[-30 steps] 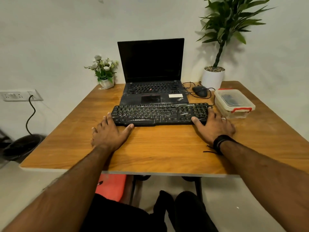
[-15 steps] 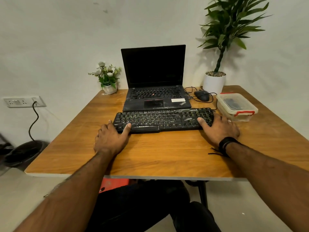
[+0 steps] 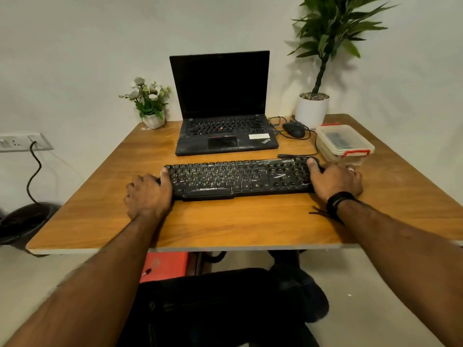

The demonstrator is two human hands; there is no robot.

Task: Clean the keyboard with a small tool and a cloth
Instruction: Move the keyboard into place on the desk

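since the earlier frames both hands have gone from lying near the front corners of the keyboard [image 3: 240, 177] to taking hold of its two ends, and the keyboard now sits apart from the laptop [image 3: 223, 116], with a strip of bare wood between them. left hand [image 3: 147, 196] wraps the keyboard's left end, thumb up on the top edge by the corner keys, the other fingers curled out of sight at the side. right hand [image 3: 334, 180] grips the right end the same way, thumb laid over the far corner, fingers bent down past the edge; a ring shows on one finger and a black wristband [image 3: 338, 200] sits just behind it. the keyboard lies flat on the wooden table [image 3: 225, 226] between the two hands, dusty, with pale streaks over the keys nearer the right hand. just beyond the right hand stands a clear plastic box [image 3: 344, 144] with red clips, something dark inside it that cannot be made out. beyond that, a black mouse [image 3: 293, 128] with its cable, and a tall plant in a white pot [image 3: 312, 111]. beyond the left hand, a small pot of white flowers [image 3: 149, 103]. no cloth or small tool can be told apart.
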